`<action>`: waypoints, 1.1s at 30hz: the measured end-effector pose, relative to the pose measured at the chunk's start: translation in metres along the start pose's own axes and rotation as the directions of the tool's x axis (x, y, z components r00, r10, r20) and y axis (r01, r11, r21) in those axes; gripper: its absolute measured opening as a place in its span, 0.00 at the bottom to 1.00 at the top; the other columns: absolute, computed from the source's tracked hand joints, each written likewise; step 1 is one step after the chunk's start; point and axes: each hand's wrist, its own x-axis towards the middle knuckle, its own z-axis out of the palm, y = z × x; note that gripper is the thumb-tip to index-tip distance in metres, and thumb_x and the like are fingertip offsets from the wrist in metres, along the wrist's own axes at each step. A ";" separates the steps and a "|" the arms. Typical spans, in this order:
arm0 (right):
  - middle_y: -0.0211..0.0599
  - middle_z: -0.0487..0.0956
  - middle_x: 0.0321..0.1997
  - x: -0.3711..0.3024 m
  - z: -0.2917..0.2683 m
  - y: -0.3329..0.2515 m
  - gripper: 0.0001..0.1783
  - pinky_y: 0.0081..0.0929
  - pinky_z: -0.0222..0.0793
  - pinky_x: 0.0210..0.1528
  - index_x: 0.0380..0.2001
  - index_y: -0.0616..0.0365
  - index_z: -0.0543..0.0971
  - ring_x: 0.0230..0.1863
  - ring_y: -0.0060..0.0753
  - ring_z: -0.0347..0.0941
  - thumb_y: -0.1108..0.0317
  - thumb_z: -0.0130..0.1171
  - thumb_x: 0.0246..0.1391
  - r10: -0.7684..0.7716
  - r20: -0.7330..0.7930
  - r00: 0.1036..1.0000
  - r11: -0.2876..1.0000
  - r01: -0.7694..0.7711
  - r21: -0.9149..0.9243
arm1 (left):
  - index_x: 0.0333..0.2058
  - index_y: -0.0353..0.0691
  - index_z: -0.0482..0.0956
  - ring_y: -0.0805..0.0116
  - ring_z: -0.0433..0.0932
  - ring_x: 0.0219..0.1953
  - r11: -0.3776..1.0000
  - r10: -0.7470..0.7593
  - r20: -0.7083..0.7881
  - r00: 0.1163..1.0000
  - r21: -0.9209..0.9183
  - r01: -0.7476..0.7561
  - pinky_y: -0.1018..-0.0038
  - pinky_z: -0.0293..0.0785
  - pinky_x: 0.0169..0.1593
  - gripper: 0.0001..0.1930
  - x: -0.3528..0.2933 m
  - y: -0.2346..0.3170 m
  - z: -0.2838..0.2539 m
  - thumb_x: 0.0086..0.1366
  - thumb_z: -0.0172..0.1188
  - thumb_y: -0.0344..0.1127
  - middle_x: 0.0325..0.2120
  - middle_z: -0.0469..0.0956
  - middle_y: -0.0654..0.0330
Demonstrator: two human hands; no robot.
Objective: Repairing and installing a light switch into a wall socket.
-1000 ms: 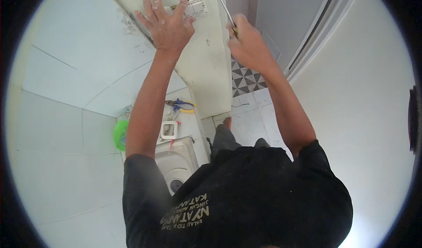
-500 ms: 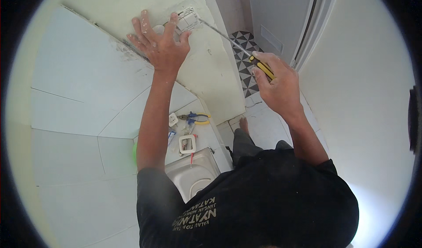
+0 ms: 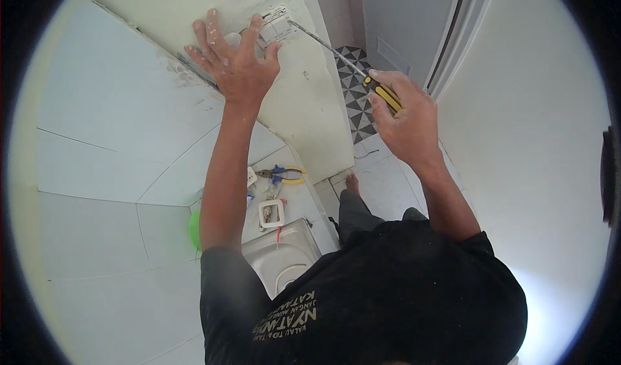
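My left hand (image 3: pixel 239 64) lies against the cream wall with its fingers spread, white dust on them. Beside its index finger and thumb sits a pale rectangular electrical fitting (image 3: pixel 277 26) set into the wall, with rough plaster around it; my fingers partly cover its left side. My right hand (image 3: pixel 407 116) is closed round the yellow and black handle of a long screwdriver (image 3: pixel 330 48). The tool slants up to the left, and its tip meets the right edge of the fitting. Whether the tip sits in a screw or slot is too small to tell.
Below the wall, a counter holds pliers (image 3: pixel 282 174) with blue and yellow handles, a white square frame (image 3: pixel 272 214) and a red-handled tool (image 3: pixel 279 234). A steel sink (image 3: pixel 259 243) adjoins it. A green object (image 3: pixel 194 229) is half hidden by my left arm. A door (image 3: pixel 414 22) stands at upper right.
The view has shifted slightly. My right hand and the screwdriver handle have moved a little left and up, while the tip stays at the fitting. My left hand keeps its spread pose.
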 end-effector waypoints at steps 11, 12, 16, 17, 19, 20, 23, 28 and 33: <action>0.44 0.82 0.39 0.001 0.002 0.001 0.16 0.30 0.74 0.41 0.46 0.60 0.79 0.36 0.40 0.80 0.75 0.61 0.52 0.000 0.011 1.000 0.997 0.001 -0.077 | 0.43 0.61 0.83 0.36 0.44 0.69 1.000 -0.005 0.014 1.000 -0.015 0.005 0.26 0.44 0.61 0.27 0.000 0.000 0.000 0.38 0.78 0.46 0.64 0.54 0.48; 0.44 0.82 0.39 0.001 0.003 0.002 0.16 0.31 0.74 0.41 0.45 0.60 0.79 0.36 0.41 0.80 0.75 0.61 0.51 -0.010 0.005 1.000 0.996 0.011 -0.083 | 0.43 0.61 0.83 0.36 0.44 0.69 1.000 -0.005 0.015 1.000 -0.014 0.005 0.26 0.44 0.61 0.27 0.000 0.000 0.000 0.38 0.78 0.46 0.64 0.54 0.48; 0.44 0.82 0.39 0.000 0.005 0.005 0.16 0.32 0.74 0.41 0.45 0.59 0.79 0.36 0.43 0.80 0.75 0.62 0.50 -0.028 -0.008 1.000 0.997 0.027 -0.074 | 0.43 0.62 0.83 0.36 0.44 0.69 1.000 -0.002 0.016 1.000 -0.003 0.002 0.26 0.44 0.61 0.27 0.000 0.000 0.000 0.39 0.78 0.46 0.65 0.53 0.48; 0.44 0.82 0.39 0.000 0.005 0.005 0.16 0.32 0.74 0.41 0.45 0.59 0.79 0.36 0.43 0.80 0.75 0.62 0.50 -0.028 -0.009 1.000 0.997 0.027 -0.074 | 0.43 0.62 0.83 0.36 0.44 0.69 1.000 -0.002 0.009 1.000 -0.005 0.002 0.26 0.44 0.61 0.27 0.000 0.000 0.001 0.39 0.78 0.46 0.65 0.53 0.49; 0.43 0.82 0.38 -0.001 0.006 0.006 0.16 0.32 0.74 0.40 0.44 0.57 0.79 0.36 0.42 0.80 0.75 0.62 0.50 0.002 -0.022 1.000 0.996 -0.004 -0.086 | 0.43 0.62 0.83 0.36 0.44 0.69 1.000 -0.004 0.019 1.000 -0.003 0.004 0.26 0.44 0.61 0.27 0.000 0.001 -0.001 0.39 0.78 0.46 0.65 0.53 0.49; 0.43 0.82 0.38 -0.001 0.006 0.007 0.16 0.32 0.74 0.40 0.44 0.57 0.79 0.36 0.42 0.80 0.75 0.62 0.50 0.002 -0.023 1.000 0.996 -0.004 -0.086 | 0.43 0.62 0.83 0.37 0.44 0.69 1.000 -0.005 0.029 1.000 0.000 0.005 0.26 0.45 0.60 0.27 0.000 0.001 -0.001 0.39 0.78 0.46 0.65 0.53 0.49; 0.44 0.79 0.34 -0.001 0.007 0.013 0.17 0.36 0.75 0.39 0.46 0.55 0.79 0.35 0.45 0.79 0.74 0.62 0.50 -0.045 -0.042 0.998 0.997 0.042 -0.063 | 0.44 0.61 0.83 0.36 0.43 0.69 1.000 -0.005 0.031 0.999 -0.013 0.006 0.25 0.44 0.60 0.27 0.001 0.002 -0.001 0.39 0.78 0.46 0.64 0.53 0.49; 0.42 0.78 0.34 -0.004 0.009 0.012 0.17 0.37 0.74 0.38 0.46 0.54 0.80 0.33 0.44 0.77 0.74 0.61 0.50 -0.064 -0.057 0.996 0.992 0.058 -0.109 | 0.43 0.61 0.83 0.36 0.43 0.69 1.000 0.001 0.025 1.000 -0.007 -0.001 0.25 0.45 0.60 0.27 0.001 0.001 -0.002 0.39 0.78 0.45 0.64 0.53 0.49; 0.41 0.77 0.34 -0.007 0.011 0.015 0.17 0.36 0.74 0.37 0.45 0.54 0.80 0.32 0.43 0.76 0.74 0.61 0.49 -0.107 -0.077 0.991 0.989 0.098 -0.115 | 0.43 0.61 0.82 0.37 0.43 0.69 1.000 -0.001 0.033 0.999 0.008 0.001 0.25 0.46 0.60 0.27 0.001 0.002 -0.003 0.40 0.78 0.46 0.64 0.53 0.49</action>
